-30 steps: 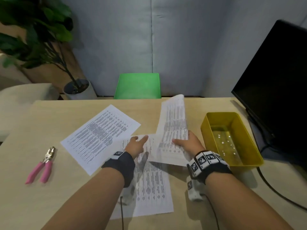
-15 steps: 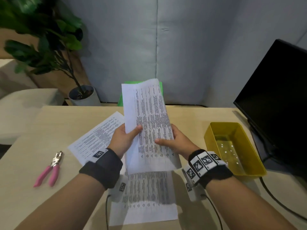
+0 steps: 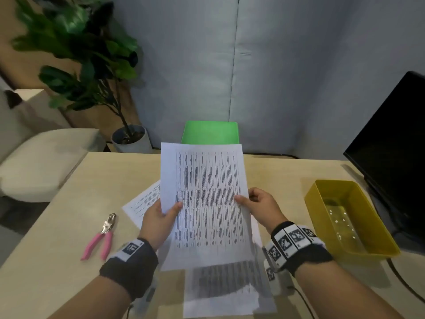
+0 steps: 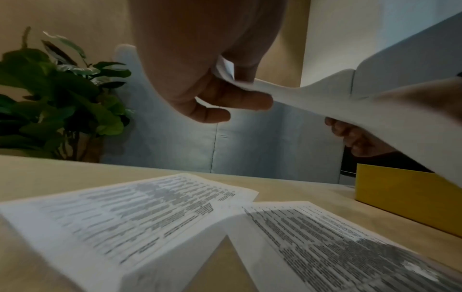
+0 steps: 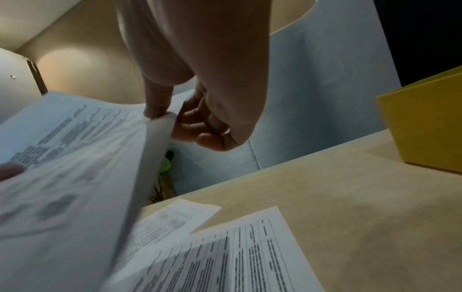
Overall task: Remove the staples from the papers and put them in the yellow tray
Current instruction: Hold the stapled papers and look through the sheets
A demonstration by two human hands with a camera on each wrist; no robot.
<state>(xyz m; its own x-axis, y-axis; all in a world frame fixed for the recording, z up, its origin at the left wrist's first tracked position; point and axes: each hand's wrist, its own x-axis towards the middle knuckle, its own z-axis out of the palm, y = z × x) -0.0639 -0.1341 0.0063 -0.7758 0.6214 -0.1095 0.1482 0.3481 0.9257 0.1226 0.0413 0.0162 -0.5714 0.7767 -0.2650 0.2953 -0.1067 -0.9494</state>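
A plant (image 3: 87,61) stands far left behind the desk (image 3: 69,226), beside a pale seat (image 3: 43,162). On the desk's left part lie pink-handled pliers (image 3: 101,236), untouched. Right of them a printed sheet (image 3: 142,203) lies flat, partly hidden under what I hold.

My left hand (image 3: 158,222) grips the left edge of the lifted paper (image 3: 207,199), thumb on the printed face and fingers (image 4: 232,100) curled beneath it. The paper is held up off the desk, tilted toward me, its top edge reaching in front of a green chair (image 3: 210,132) behind the desk. Under it a second sheet (image 3: 227,293) lies flat on the desk near me.

My right hand (image 3: 262,206) pinches the paper's right edge, thumb on top and fingers (image 5: 197,126) curled under. I cannot make out any staple on the paper.

Further right the yellow tray (image 3: 317,203) sits on the desk, well apart from the paper; small bright specks show on its bottom. A dark monitor (image 3: 395,143) stands at the far right.
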